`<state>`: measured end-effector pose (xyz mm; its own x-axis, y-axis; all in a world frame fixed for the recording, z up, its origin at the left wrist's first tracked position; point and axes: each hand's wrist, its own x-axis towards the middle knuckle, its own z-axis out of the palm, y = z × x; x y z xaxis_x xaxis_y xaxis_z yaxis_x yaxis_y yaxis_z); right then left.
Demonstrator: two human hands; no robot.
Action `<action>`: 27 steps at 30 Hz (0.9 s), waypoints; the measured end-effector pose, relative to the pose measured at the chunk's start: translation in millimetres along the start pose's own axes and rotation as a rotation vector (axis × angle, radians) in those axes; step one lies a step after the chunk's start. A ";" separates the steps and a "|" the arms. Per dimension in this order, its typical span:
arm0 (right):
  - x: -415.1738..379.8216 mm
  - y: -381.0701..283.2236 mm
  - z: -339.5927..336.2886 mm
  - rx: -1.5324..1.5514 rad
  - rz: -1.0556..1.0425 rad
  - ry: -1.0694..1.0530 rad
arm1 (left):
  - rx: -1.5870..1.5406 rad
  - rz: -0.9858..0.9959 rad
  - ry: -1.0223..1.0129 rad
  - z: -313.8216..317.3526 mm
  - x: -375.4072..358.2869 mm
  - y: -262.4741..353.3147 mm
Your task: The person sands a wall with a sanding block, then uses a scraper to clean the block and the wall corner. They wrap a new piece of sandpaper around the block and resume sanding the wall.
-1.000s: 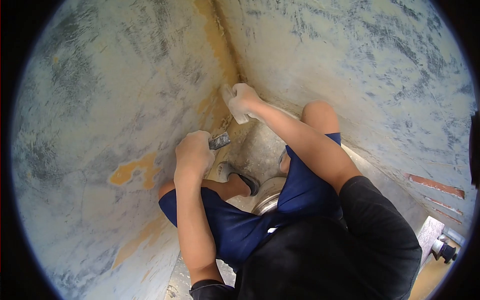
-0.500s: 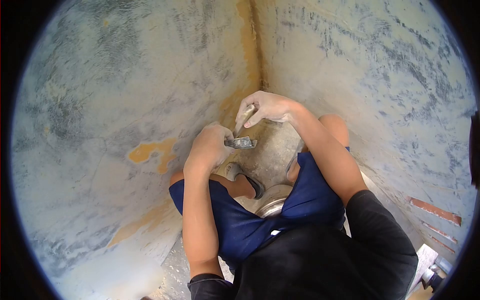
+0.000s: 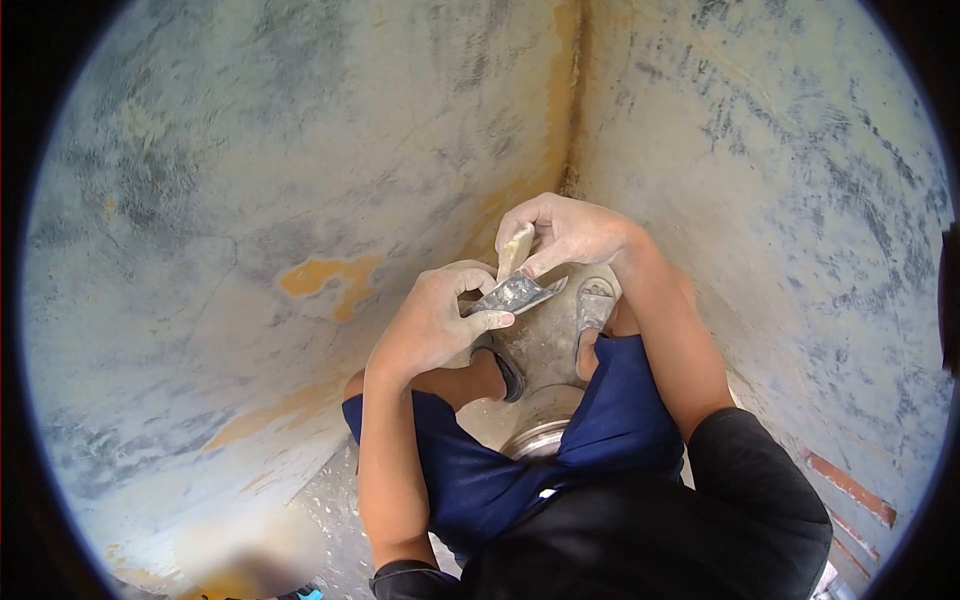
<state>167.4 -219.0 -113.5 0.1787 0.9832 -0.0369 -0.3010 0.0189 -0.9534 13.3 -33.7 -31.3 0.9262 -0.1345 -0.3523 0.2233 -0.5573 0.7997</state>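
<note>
The left hand (image 3: 428, 312) has its grip closed on a dark strip (image 3: 512, 293), which lies to its right, the long axis rising rightward. Just above, a steeply tilted pale block (image 3: 516, 248) is clamped by the right hand (image 3: 575, 231), also near the strip.

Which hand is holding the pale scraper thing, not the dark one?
The right hand: its fingers grip the pale scraper. The left hand instead pinches the dark, smeared blade.

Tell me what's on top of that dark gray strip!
Pale smudges show on the dark gray strip. The left hand covers part of one end, so that bit can't be seen.
</note>
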 end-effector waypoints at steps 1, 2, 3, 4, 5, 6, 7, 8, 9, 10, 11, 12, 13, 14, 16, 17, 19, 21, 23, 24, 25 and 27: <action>2.8 -4.9 6.0 0.041 0.020 0.012 | -0.004 -0.009 0.005 1.1 -4.0 -5.4; 7.1 -7.0 10.8 0.047 0.027 0.001 | -0.070 0.046 0.064 3.6 -9.4 -14.1; 11.6 -8.6 14.9 0.023 0.004 -0.003 | -0.137 0.101 0.124 7.1 -15.5 -23.4; 16.1 -10.2 20.2 -0.003 -0.018 -0.008 | -0.147 0.089 0.132 10.7 -22.5 -33.2; 21.2 -12.4 25.7 -0.005 0.003 -0.011 | -0.266 0.089 0.153 12.7 -28.6 -43.0; 25.6 -12.7 30.5 -0.012 0.004 -0.026 | -0.380 0.096 0.177 12.7 -34.4 -48.2; 29.6 -12.4 36.2 -0.014 -0.006 -0.028 | -0.380 0.098 0.193 13.0 -41.2 -50.3; 32.7 -12.1 41.9 -0.016 -0.020 -0.027 | -0.468 0.052 0.188 13.7 -47.4 -49.8; 34.2 -11.5 45.5 -0.026 -0.028 -0.033 | -0.552 0.009 0.178 13.4 -52.2 -48.2; 34.5 -9.8 46.7 -0.031 -0.022 -0.031 | -0.542 0.022 0.184 12.8 -54.2 -48.4; 35.8 -9.8 48.9 -0.035 -0.020 -0.026 | -0.549 0.013 0.177 11.4 -55.6 -49.0; 36.9 -11.8 51.8 -0.045 -0.038 -0.019 | -0.555 0.004 0.165 9.9 -56.5 -48.5; 35.9 -13.8 54.4 -0.030 -0.050 0.006 | -0.540 0.017 0.157 9.4 -57.5 -46.4; 34.6 -16.0 56.1 -0.016 -0.063 0.033 | -0.607 0.038 0.176 8.6 -57.6 -43.6; 36.9 -17.4 56.4 -0.036 -0.094 0.071 | -0.669 0.081 0.192 6.2 -55.4 -40.9; 36.6 -17.4 56.0 -0.041 -0.101 0.090 | -0.687 0.101 0.229 7.6 -54.8 -42.0; 33.3 -29.3 63.7 -0.042 -0.101 0.110 | -0.715 0.134 0.279 12.3 -57.1 -40.9; 33.4 -38.1 72.5 -0.034 -0.113 0.118 | -0.792 0.164 0.336 14.1 -62.4 -37.2; 33.3 -43.5 80.2 -0.045 -0.099 0.171 | -0.808 0.182 0.365 13.8 -66.9 -39.7; 32.5 -47.7 83.0 -0.051 -0.110 0.164 | -0.833 0.186 0.385 13.3 -69.7 -36.4; 31.5 -50.7 86.3 -0.024 -0.081 0.168 | -0.825 0.192 0.392 13.0 -72.5 -33.7; 30.2 -54.1 91.3 0.000 -0.057 0.173 | -0.847 0.193 0.425 11.4 -76.6 -25.6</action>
<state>103.6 -173.8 -35.7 0.3540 0.9346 -0.0336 -0.2858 0.0739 -0.9554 -66.8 -18.4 -30.3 0.9655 0.2381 -0.1059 0.0467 0.2415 0.9693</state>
